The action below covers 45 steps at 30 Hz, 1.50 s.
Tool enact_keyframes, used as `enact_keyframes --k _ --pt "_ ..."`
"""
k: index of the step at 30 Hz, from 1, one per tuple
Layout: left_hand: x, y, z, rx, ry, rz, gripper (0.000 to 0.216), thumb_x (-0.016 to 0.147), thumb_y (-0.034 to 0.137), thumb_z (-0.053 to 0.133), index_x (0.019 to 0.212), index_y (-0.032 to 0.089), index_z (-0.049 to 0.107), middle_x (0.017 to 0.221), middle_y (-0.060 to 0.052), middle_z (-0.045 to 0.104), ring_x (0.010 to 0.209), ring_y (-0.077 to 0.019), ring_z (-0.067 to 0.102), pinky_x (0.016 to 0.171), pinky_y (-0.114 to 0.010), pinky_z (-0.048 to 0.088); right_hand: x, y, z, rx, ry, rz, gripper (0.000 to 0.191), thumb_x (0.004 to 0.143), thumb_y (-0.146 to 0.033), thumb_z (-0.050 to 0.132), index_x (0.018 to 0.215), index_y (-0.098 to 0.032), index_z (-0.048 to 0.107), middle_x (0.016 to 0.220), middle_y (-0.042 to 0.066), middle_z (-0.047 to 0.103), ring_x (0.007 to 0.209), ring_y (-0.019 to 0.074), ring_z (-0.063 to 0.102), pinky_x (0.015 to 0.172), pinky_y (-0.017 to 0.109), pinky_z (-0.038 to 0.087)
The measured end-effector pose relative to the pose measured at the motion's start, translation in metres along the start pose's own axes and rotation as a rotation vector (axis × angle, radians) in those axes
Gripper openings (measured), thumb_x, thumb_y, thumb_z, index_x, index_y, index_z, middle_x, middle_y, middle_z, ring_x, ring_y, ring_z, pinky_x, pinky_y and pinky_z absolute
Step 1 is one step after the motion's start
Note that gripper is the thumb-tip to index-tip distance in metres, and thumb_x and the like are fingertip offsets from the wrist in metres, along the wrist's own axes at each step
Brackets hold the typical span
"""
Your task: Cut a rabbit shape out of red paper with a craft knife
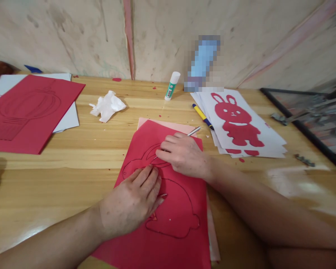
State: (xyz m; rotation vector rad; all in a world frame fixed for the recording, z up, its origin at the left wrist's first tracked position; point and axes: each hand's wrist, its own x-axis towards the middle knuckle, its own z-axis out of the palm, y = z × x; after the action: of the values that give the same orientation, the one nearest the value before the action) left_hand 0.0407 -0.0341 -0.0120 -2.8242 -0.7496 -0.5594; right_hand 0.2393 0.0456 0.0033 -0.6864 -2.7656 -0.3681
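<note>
My left hand (136, 198) lies flat on red paper (179, 209). My right hand (182, 154) grips a slim tool (194, 131) near the paper's far-right corner.

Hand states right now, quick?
Left hand: open, fingers laid on the red paper.
Right hand: closed, holding a slim silver tool.

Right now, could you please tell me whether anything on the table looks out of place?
A crumpled tissue lies left of the glue stick, and red scraps dot the table near the wall, both like litter.
</note>
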Motion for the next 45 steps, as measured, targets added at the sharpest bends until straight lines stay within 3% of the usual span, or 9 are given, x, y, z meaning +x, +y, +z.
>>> enact_keyframes --k 10,22,45 --pt "-0.0013 0.0001 -0.001 -0.002 -0.007 -0.003 0.035 0.093 0.029 0.05 0.11 0.001 0.063 0.114 -0.021 0.064 0.11 -0.035 0.06 0.087 -0.046 0.054 -0.0011 -0.0012 -0.003 0.027 0.027 0.022 0.025 0.082 -0.003 0.042 0.075 -0.016 0.062 0.067 0.003 0.057 0.069 0.0169 0.04 0.061 0.033 0.021" --pt "-0.0013 -0.0004 -0.0016 -0.006 -0.016 0.001 0.034 0.094 0.028 0.049 0.111 0.002 0.062 0.113 -0.019 0.065 0.112 -0.0336 0.058 0.09 -0.046 0.053 0.0032 -0.0079 0.0012 0.035 0.055 -0.017 0.028 0.087 -0.007 0.04 0.073 -0.017 0.062 0.067 0.002 0.058 0.068 0.0166 0.039 0.061 0.032 0.022" --pt "-0.0022 0.0001 -0.0014 -0.03 -0.018 -0.016 0.034 0.094 0.028 0.048 0.112 0.003 0.062 0.116 -0.021 0.064 0.114 -0.0344 0.057 0.086 -0.045 0.054 0.0036 -0.0029 0.0024 0.067 -0.006 -0.009 0.024 0.083 -0.004 0.043 0.073 -0.018 0.061 0.069 0.002 0.058 0.071 0.0169 0.039 0.062 0.033 0.022"
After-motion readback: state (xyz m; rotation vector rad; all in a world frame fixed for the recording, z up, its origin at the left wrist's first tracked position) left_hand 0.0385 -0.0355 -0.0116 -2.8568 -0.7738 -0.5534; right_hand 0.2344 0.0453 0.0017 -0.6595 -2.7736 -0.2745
